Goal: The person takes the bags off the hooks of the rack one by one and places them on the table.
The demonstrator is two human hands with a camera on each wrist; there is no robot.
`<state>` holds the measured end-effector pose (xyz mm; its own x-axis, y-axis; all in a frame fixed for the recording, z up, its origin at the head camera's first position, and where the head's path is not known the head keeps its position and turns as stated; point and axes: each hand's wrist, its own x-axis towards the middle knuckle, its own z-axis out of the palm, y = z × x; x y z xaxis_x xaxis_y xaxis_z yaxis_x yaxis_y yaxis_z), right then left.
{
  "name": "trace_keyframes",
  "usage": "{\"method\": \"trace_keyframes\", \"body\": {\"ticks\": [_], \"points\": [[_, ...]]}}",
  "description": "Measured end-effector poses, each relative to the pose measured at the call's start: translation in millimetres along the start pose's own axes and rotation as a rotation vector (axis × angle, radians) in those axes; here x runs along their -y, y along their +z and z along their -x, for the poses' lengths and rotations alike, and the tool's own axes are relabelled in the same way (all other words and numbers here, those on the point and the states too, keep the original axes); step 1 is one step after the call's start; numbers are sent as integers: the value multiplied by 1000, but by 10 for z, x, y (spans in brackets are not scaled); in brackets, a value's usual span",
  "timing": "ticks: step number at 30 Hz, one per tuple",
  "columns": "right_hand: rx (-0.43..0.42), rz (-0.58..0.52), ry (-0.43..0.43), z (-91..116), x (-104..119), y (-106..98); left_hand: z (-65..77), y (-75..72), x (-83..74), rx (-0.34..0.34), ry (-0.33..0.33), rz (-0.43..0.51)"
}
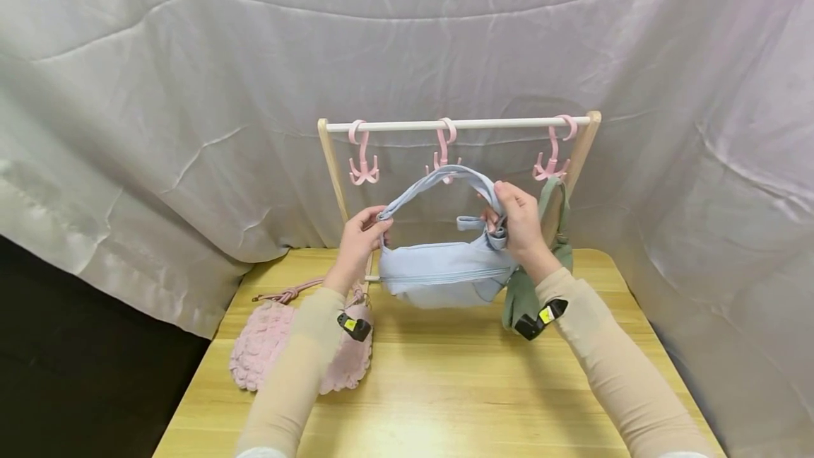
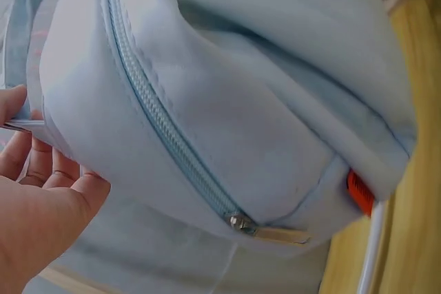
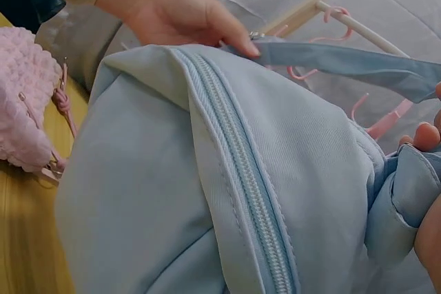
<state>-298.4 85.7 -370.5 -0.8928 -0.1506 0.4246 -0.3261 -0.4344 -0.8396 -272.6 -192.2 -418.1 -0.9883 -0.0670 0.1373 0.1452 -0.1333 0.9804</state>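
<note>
A grey curtain (image 1: 254, 62) hangs beyond a wooden table (image 1: 470, 387). At the far side stands a clothes rack (image 1: 400, 126); just nearer, a light-blue zippered shoulder bag (image 1: 445, 263) is held up. A ruffled pink bag (image 1: 261, 345) lies left, a green bag (image 1: 521, 295) hangs right. The left hand (image 1: 359, 239) pinches the strap's (image 1: 470, 176) left end; the right hand (image 1: 523, 221) grips its right end. Pink hooks (image 1: 364, 174) hang from the rack.
</note>
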Motion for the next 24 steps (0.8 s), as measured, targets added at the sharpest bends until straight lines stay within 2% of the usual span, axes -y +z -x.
{"method": "trace_keyframes", "body": {"ticks": [8, 17, 24], "points": [[-20, 2, 4, -2, -61, 2, 16, -109, -146, 10, 5, 49], [-12, 31, 28, 22, -94, -11, 49, -326, -299, 101, -29, -18], [21, 33, 47, 67, -124, -24, 118, -411, -400, 131, -30, 21]]}}
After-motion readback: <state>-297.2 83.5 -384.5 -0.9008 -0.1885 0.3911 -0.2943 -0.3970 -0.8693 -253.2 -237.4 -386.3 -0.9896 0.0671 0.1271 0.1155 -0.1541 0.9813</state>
